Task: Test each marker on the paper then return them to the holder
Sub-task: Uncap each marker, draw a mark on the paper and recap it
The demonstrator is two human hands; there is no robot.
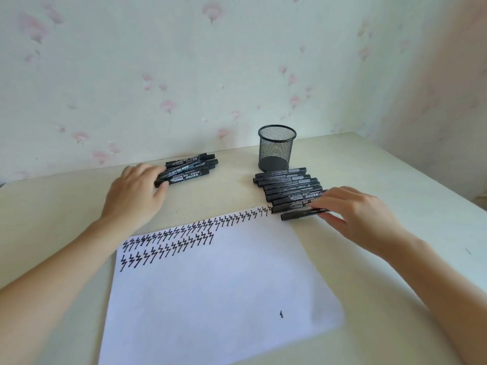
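Your two bare forearms come in from the lower corners and frame the white paper (210, 285), which lies skewed on the pale table (395, 159), its upper part filled with rows of black zigzag test marks (184, 238) and one small mark (281, 314) alone near the lower right. Your left hand (133, 193) reaches forward and inward, back of the hand up, with the fingers curled down over the near ends of a loose pile of black markers (188, 168) at the far left; the thumb lies beside the nearest marker's end, and you cannot tell whether any single marker is actually pinched. Your right hand (353, 214) reaches toward the row of markers (284, 188) laid side by side to the right of the paper's top corner, fingers extended and a little spread, their tips resting on the right ends of the two nearest markers. Behind that row, almost touching it, stands the black mesh holder (276, 148), upright, with nothing visible inside it.
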